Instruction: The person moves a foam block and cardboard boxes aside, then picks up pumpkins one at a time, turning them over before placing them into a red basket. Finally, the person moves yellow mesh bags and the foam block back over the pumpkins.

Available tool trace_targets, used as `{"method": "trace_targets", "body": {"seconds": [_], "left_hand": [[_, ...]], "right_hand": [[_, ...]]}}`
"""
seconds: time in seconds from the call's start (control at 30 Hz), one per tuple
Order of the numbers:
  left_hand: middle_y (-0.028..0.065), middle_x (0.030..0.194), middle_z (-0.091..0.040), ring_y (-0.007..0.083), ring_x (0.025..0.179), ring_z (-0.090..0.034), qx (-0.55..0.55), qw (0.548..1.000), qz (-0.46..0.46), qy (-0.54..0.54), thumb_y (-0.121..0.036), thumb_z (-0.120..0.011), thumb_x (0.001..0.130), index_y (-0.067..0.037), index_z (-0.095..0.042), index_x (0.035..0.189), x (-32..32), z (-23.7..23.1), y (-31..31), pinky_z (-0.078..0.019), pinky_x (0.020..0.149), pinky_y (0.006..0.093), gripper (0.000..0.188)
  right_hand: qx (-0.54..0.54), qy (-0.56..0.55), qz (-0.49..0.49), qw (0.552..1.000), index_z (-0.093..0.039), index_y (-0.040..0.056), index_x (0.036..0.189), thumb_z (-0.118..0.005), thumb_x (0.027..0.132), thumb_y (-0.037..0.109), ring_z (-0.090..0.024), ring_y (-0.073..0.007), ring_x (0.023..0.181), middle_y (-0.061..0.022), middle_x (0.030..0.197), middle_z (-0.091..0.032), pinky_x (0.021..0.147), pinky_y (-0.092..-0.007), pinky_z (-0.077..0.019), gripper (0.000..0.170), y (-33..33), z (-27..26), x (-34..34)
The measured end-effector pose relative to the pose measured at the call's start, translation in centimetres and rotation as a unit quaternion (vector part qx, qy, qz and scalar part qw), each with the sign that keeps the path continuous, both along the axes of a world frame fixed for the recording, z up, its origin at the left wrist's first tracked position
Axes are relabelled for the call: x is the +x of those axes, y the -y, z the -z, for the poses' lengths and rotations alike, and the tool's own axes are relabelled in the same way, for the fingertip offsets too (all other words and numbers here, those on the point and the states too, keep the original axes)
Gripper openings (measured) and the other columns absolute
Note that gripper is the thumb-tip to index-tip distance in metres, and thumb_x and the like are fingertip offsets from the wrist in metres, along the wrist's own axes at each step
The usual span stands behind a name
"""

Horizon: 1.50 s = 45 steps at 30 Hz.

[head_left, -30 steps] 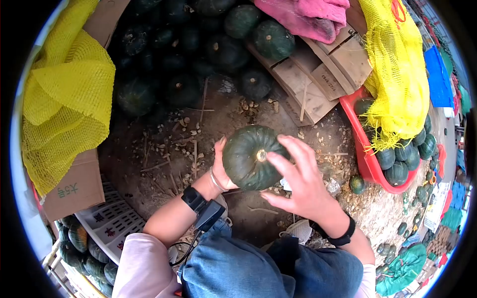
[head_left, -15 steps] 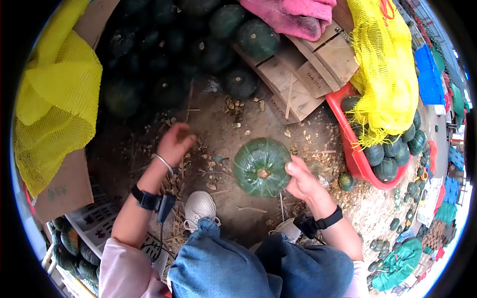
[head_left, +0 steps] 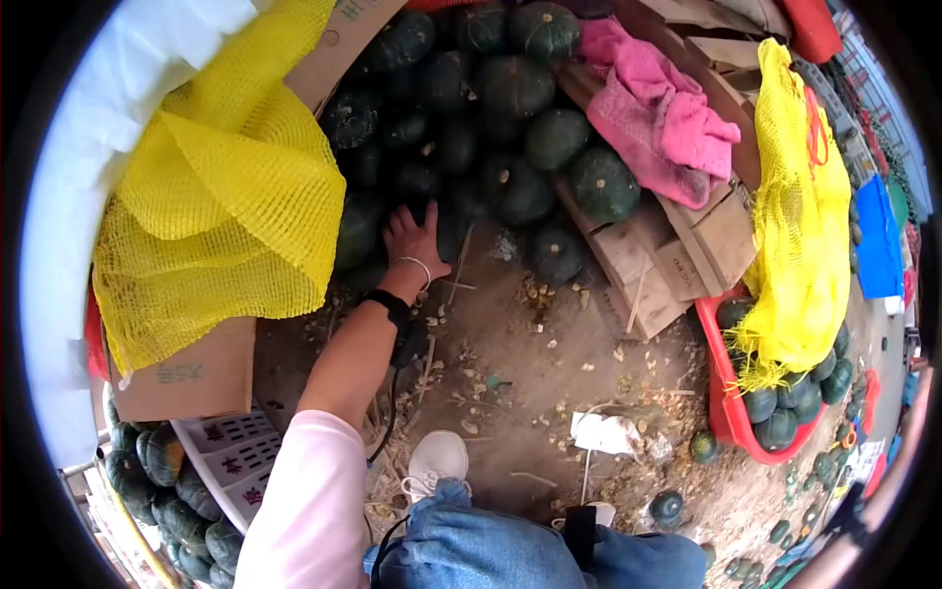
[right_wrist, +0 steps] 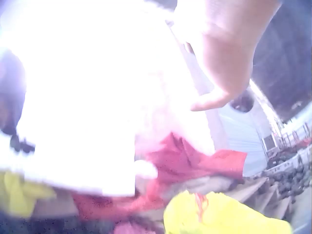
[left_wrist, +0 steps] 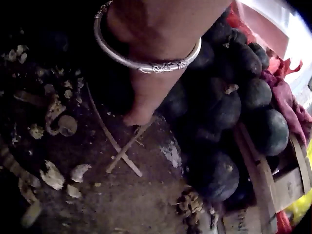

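Note:
My left hand [head_left: 417, 245] reaches into the shaded pile of dark green pumpkins [head_left: 515, 191], its fingers spread over the near side of the heap beside a large pumpkin [head_left: 358, 231]. In the left wrist view my left thumb [left_wrist: 141, 114] points down close over crossed dry stalks [left_wrist: 124, 153]; the other fingers are lost in shadow. My right arm stretches out to the far right edge of the head view, where the hand is mostly cut off. Glare fills much of the right wrist view; my right hand [right_wrist: 224, 61] shows its thumb extended, with a dark rounded shape [right_wrist: 285, 58] alongside. I cannot tell whether it holds that.
A red basket [head_left: 721, 393] of pumpkins stands at right under a yellow mesh sack [head_left: 800, 245]. Wooden boards [head_left: 638, 265] and a pink cloth [head_left: 657, 118] border the pile. Another yellow mesh [head_left: 226, 206] hangs at left above a white crate [head_left: 231, 452]. Small pumpkins [head_left: 666, 507] lie on the ground.
The pumpkin first held between both hands passes to the right hand, which swings out to the far right. My left hand moves forward into the pile, and the head view tilts up.

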<state>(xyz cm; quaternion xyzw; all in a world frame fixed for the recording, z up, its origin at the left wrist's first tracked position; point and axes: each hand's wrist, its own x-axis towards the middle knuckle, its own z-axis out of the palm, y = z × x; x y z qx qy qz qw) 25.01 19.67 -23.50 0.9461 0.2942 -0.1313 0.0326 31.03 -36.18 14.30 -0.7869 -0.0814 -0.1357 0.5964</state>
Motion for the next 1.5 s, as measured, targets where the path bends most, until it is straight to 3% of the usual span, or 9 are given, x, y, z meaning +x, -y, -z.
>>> {"method": "trace_targets", "body": {"seconds": [0.17,0.3,0.4,0.57,0.73,0.9,1.2,1.3,1.5], "left_hand": [[0.0236,0.140,-0.037,0.0388,0.127,-0.040,-0.343,0.911,-0.078,0.216,-0.040,-0.076,0.067,-0.006,-0.028,0.142,-2.2,1.3,0.5,-0.0365,0.101,0.0508,0.095],[0.0182,0.135,-0.048,0.0350,0.120,-0.050,-0.872,0.341,-0.270,0.227,-0.046,-0.064,0.075,-0.006,-0.041,0.137,-8.7,2.1,4.7,-0.0396,0.101,0.0520,0.077],[0.0175,0.137,-0.046,0.0332,0.124,-0.047,-0.947,0.169,-0.205,0.178,-0.048,-0.053,0.081,-0.004,-0.043,0.135,-10.4,0.1,9.8,-0.0383,0.104,0.0514,0.071],[0.0174,0.131,-0.052,0.0321,0.116,-0.055,-0.955,0.150,-0.218,0.133,-0.049,-0.042,0.086,-0.003,-0.045,0.133,-10.4,-1.9,15.0,-0.0415,0.103,0.0457,0.065],[0.0122,0.133,-0.047,0.0241,0.121,-0.048,-0.840,0.473,-0.084,0.255,-0.042,-0.046,0.095,-0.003,-0.037,0.135,-10.4,-3.3,17.9,-0.0397,0.103,0.0393,0.057],[0.0123,0.131,-0.045,0.0209,0.122,-0.044,-0.754,0.608,0.027,0.249,-0.022,-0.085,0.068,-0.005,-0.028,0.140,-11.0,-5.1,18.4,-0.0361,0.104,0.0352,0.093],[0.0091,0.126,-0.050,0.0193,0.117,-0.048,-0.854,0.478,-0.103,0.175,-0.019,-0.073,0.075,-0.005,-0.036,0.136,-11.0,-5.7,18.7,-0.0389,0.100,0.0338,0.072],[0.0129,0.118,-0.057,0.0228,0.111,-0.054,-0.759,0.619,-0.077,0.184,-0.037,-0.061,0.086,-0.005,-0.043,0.129,-10.8,-4.4,19.0,-0.0430,0.095,0.0345,0.057],[0.0184,0.090,-0.059,0.0347,0.086,-0.057,-0.358,0.898,0.202,0.155,-0.034,-0.058,0.084,-0.003,-0.059,0.098,-7.7,-4.6,16.7,-0.0492,0.074,0.0436,0.033]], "right_hand": [[0.020,-0.256,-0.114,0.960,-0.052,0.0001,0.119,-0.063,0.085,0.034,-0.062,-0.0155,0.076,-0.0138,0.103,-0.063,0.062,-0.0282,-0.0553,0.049,-8.0,15.2,-5.6],[0.054,-0.390,-0.229,0.890,-0.052,-0.0039,0.121,-0.061,0.086,0.007,-0.066,-0.0246,0.093,-0.0202,0.109,-0.064,0.083,-0.0354,-0.0544,0.038,-14.5,22.9,-7.9],[0.018,-0.372,-0.318,0.872,-0.044,0.0016,0.131,-0.068,0.080,0.003,-0.052,-0.0232,0.116,-0.0153,0.129,-0.053,0.090,-0.0337,-0.0499,0.056,-17.7,26.4,-8.6],[0.069,-0.314,-0.378,0.868,-0.022,0.0028,0.143,-0.083,0.068,0.016,-0.041,-0.0253,0.127,-0.0184,0.137,-0.040,0.099,-0.0386,-0.0423,0.097,-21.2,29.9,-9.0],[0.069,-0.296,-0.295,0.906,-0.020,0.0001,0.143,-0.084,0.066,0.016,-0.048,-0.0232,0.118,-0.0159,0.129,-0.047,0.100,-0.0369,-0.0402,0.102,-20.5,30.3,-10.9],[0.013,-0.228,-0.203,0.952,-0.043,-0.0040,0.130,-0.068,0.084,0.027,-0.054,-0.0178,0.109,-0.0133,0.118,-0.056,0.093,-0.0320,-0.0437,0.060,-19.6,31.2,-11.5],[0.315,-0.492,-0.141,0.799,-0.053,0.0015,0.122,-0.047,0.097,0.023,-0.057,-0.0188,0.104,-0.0120,0.115,-0.059,0.089,-0.0313,-0.0482,0.034,-17.2,35.9,-11.0],[0.478,-0.561,-0.170,0.654,-0.045,0.0045,0.130,-0.055,0.091,0.016,-0.052,-0.0199,0.115,-0.0126,0.126,-0.052,0.096,-0.0354,-0.0456,0.042,-17.4,33.8,-10.6],[0.253,-0.531,-0.270,0.762,-0.044,0.0042,0.130,-0.070,0.079,0.015,-0.052,-0.0222,0.114,-0.0109,0.124,-0.053,0.095,-0.0359,-0.0457,0.059,-14.4,33.6,-11.4]]}}
